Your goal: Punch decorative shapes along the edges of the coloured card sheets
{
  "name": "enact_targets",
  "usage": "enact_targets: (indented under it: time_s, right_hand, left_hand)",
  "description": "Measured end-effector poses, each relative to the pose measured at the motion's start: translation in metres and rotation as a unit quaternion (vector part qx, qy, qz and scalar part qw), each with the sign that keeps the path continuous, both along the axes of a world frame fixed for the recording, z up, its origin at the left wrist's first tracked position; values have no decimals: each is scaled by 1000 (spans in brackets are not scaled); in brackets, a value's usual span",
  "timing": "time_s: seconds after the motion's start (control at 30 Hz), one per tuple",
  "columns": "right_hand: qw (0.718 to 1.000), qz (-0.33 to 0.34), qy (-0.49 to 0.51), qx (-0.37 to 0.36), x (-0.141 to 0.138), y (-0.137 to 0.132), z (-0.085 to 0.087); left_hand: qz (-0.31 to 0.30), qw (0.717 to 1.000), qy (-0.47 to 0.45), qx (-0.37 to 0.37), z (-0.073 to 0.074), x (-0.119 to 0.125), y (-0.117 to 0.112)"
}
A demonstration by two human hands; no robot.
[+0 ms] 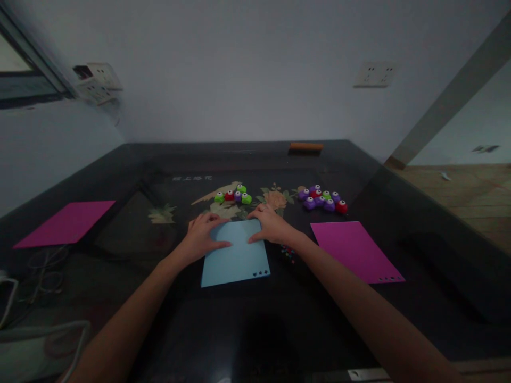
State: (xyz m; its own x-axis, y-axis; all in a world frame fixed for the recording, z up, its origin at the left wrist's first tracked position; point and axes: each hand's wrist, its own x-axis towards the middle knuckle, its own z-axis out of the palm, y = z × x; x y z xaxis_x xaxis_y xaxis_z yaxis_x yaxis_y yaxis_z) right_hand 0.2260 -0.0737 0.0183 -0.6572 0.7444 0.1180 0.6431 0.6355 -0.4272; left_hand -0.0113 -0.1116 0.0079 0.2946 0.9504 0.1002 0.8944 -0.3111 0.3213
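A light blue sheet of paper (236,259) lies on the dark table before me, with a few small cut-out shapes along its near right corner. My left hand (203,234) holds its far left part, the thumb on top and the other fingers curled at the edge. At the far right corner my right hand (269,224) has its thumb on the sheet and its fingers around the edge. Small red and blue paper bits (288,252) lie beside my right wrist. Beyond the hands sit several small craft punches (233,196) in green, red and purple.
More punches, mostly purple (319,200), form a cluster at the back right. A pink sheet with punched holes (357,250) lies to the right, another pink sheet (67,223) at far left. An orange-brown bar (306,146) rests by the wall. Cables (46,271) lie at left.
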Motion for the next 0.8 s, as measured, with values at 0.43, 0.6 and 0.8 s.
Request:
enact_targets:
  time_s: [0.43, 0.6, 0.8]
  right_hand:
    - [999, -4, 30, -11, 1, -5, 5]
    - [1000, 6, 23, -11, 0, -4, 4]
    - [1000, 0, 16, -21, 0, -5, 5]
  left_hand:
    - [-20, 998, 3, 56, 7, 1, -2]
    - [-17, 996, -30, 82, 6, 0, -1]
    - [50, 984, -155, 70, 8, 1, -2]
